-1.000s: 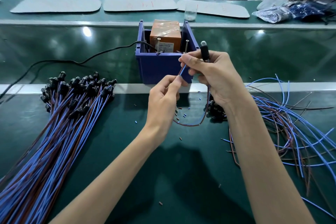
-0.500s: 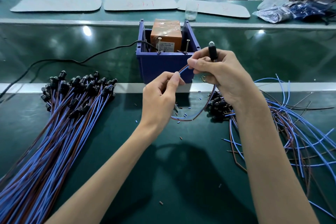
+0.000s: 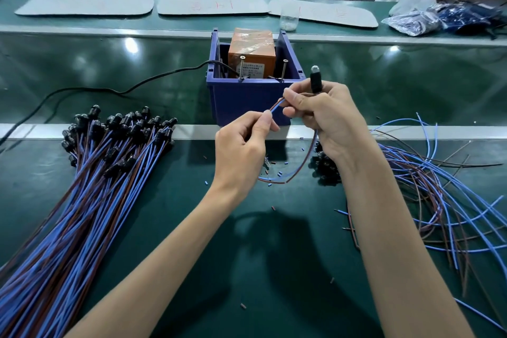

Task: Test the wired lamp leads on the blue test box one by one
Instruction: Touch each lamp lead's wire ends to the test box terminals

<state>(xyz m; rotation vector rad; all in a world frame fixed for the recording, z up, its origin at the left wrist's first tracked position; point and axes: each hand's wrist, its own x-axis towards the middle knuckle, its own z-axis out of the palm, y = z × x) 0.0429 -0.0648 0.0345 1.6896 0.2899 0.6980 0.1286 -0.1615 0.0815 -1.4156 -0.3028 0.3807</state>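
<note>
Head: right hand [image 3: 329, 118] overlaps blue test box [image 3: 241, 96].

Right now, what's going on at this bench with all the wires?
A person is testing lamp leads. The right hand grips one lead's black lamp holder while the left hand pinches its blue and brown wire ends in front of the blue test box. The ends are not yet on the box's two upright screws. A bundled batch lies left, loose leads right.

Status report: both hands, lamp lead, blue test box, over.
Right hand grips lamp lead, lamp up. Left hand pinches its wire ends. Ends short of blue test box screws; nothing between.
</note>
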